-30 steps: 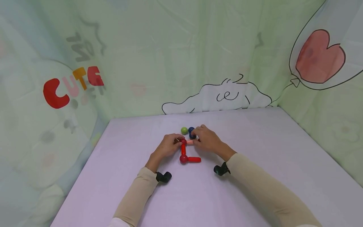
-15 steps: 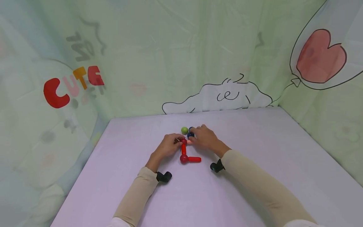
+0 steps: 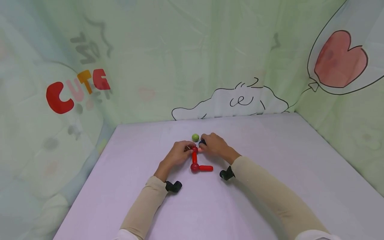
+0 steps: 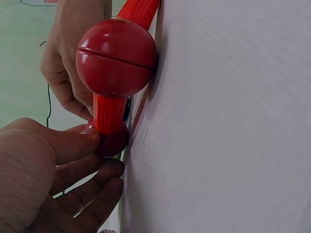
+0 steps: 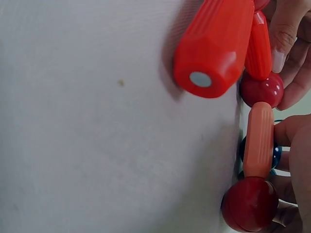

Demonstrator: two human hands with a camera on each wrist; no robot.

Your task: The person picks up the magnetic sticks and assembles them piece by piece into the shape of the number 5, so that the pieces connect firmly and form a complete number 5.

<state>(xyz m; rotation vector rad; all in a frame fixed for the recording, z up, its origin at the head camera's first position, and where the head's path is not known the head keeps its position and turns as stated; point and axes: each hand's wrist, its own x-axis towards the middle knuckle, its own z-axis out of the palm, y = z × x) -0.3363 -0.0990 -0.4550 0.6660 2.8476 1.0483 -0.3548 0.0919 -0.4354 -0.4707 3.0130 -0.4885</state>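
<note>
Head view: both forearms in beige sleeves reached forward over the lilac table (image 3: 270,173), hands met near its middle
Left hand (image 3: 177,155): lay palm down, fingers curled, thumb and fingertip pinched the far red ball (image 3: 194,149) at the top of the upright red rod (image 3: 194,157)
Left wrist view: thumb (image 4: 68,145) pressed against that ball (image 4: 112,141), remaining fingers tucked beneath it on the cloth
Right hand (image 3: 214,145): knuckles up, fingers bent over the peach rod (image 3: 200,150) and a dark blue ball (image 3: 202,142); grip on the rod seen only partly, whether pinched or merely touched could not be told
Right wrist view: peach rod (image 5: 257,140) sat between two dark red balls, fingertips (image 5: 291,131) touching its side, blue ball (image 5: 276,154) just behind
Structure: near red ball (image 3: 194,167) joined the upright rod and a second red rod (image 3: 205,168) pointing right, forming an L, close in front of both hands
Green ball (image 3: 195,137): loose on the table, just beyond the fingers, apart from them
Materials: glossy smooth plastic spheres with a seam line; rods ribbed, rounded, with a pale disc at the free end (image 5: 200,79); table cloth matte and finely woven
</note>
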